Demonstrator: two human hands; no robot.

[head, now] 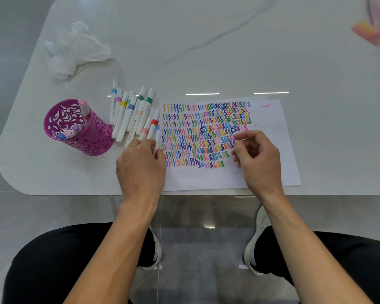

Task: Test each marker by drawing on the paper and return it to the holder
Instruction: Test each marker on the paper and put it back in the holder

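Fingers (152,148) of the left hand (140,165) touch the markers (132,113) at frame centre-left, grip unclear; right hand (257,156) fingers curl loosely over the paper (270,128), empty. The holder (79,128) stands left.

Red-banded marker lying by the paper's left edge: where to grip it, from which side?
Grip the red-banded marker on its white barrel just below the red band, coming from above. It lies flat, packed between a pink-banded marker and a blue one, so side access is blocked; pinch from the top with the left hand, whose fingers already rest at its near end.
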